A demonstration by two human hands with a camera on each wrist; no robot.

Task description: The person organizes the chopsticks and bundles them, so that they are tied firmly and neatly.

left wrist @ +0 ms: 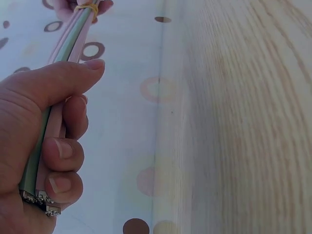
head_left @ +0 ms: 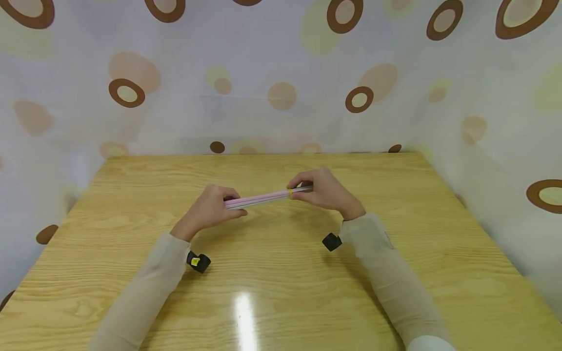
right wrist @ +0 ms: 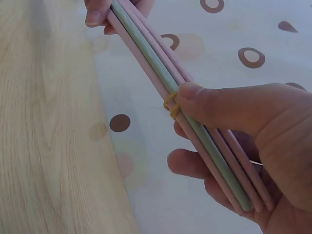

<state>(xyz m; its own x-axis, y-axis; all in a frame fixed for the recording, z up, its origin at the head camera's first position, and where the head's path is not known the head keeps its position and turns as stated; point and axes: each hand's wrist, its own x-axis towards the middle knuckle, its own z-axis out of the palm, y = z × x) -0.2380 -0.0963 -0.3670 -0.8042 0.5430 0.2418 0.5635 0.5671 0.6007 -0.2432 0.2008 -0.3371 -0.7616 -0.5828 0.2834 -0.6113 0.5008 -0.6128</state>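
Note:
A bundle of pink and green chopsticks is held up over the table, slanting slightly upward to the right in the head view. My left hand grips one end, its fingers curled round the sticks; small ornate metal tips poke out below the palm in the left wrist view. A yellow rubber band is looped round the bundle toward the other end. At that band my right hand pinches the chopsticks, thumb on top, and the plain ends lie along its palm in the right wrist view.
The wooden table stretches under both arms, with a bright reflection near its front. A patterned cloth with brown rings hangs behind and along the sides. Black wrist cameras sit on both sleeves.

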